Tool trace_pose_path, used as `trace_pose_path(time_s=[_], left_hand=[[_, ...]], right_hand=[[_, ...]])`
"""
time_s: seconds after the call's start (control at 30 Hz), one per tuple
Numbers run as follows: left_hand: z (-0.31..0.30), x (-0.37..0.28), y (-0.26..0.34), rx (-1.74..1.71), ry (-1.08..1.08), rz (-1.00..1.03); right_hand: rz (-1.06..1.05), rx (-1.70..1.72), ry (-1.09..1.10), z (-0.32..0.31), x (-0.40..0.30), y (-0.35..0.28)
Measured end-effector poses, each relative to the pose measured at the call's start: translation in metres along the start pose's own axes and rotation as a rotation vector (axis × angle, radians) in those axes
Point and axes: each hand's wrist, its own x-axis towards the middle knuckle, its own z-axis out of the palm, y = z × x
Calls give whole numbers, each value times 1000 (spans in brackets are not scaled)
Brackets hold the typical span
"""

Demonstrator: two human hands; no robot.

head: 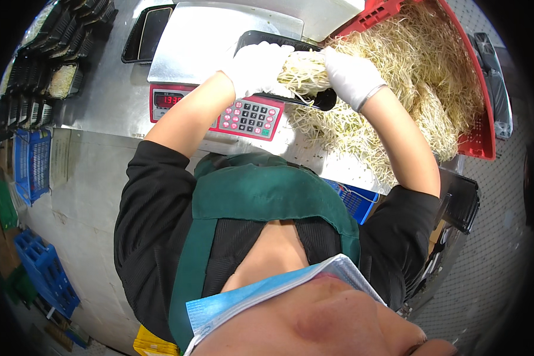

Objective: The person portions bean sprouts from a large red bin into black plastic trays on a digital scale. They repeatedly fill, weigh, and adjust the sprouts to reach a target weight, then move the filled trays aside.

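Note:
A bunch of pale sprouts lies between my hands, over a black plastic tray. My left hand, in a white glove, grips the left end of the bunch, its fingers on the upper and lower sides. At the other end, my gloved right hand holds the sprouts with bent fingers; its fingertips are partly hidden. The tray sits at the right side of a scale's metal platform. Below the platform is the scale's red-framed keypad, with a lit display partly behind my left forearm.
Heaped sprouts fill a tipped red plastic crate and spill onto the metal table. Another black tray lies left of the platform. Several filled black trays stand at far left. Blue crates are below the table edge.

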Motion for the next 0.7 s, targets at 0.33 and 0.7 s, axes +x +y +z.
trace_pose_path(time_s=[0.33,0.7], left_hand=[[-37,8,9,50,-181,-33],[-21,-47,-45,-293,648,-244]], right_hand=[[318,1014,159,2,-93,96],[-130,597,163,-29,6,-24]])
